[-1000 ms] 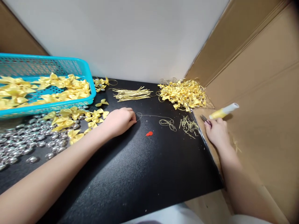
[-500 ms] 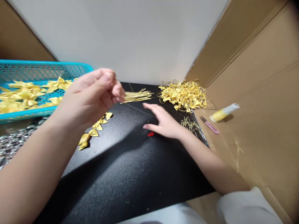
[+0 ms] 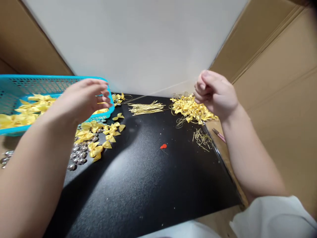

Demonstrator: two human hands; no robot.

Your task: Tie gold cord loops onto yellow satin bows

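Observation:
My right hand (image 3: 216, 96) is raised at the right, its fingers closed in a pinch. From it a thin pale strand (image 3: 170, 87), smeared by motion, slants down leftward across the white wall. My left hand (image 3: 85, 99) hovers in front of the blue basket's right end, fingers loosely bent and apart, with nothing visible in them. Below it, loose yellow ribbon bows (image 3: 109, 137) and shiny silver beads (image 3: 79, 153) lie on the black table (image 3: 138, 178). A bundle of gold cords (image 3: 147, 108) rests between the hands, farther back.
The blue basket (image 3: 61, 78) at left holds many yellow bows. Behind my right hand sits a heap of looped yellow bows (image 3: 189, 107). Cord scraps (image 3: 201, 140), a red piece (image 3: 163, 146) and pink-handled snips (image 3: 218, 134) lie nearby. Cardboard (image 3: 272, 66) stands at right.
My right hand has risen to the right and closed on the strand. My left hand has moved left and lower, its pinch loosened. The view has shifted slightly.

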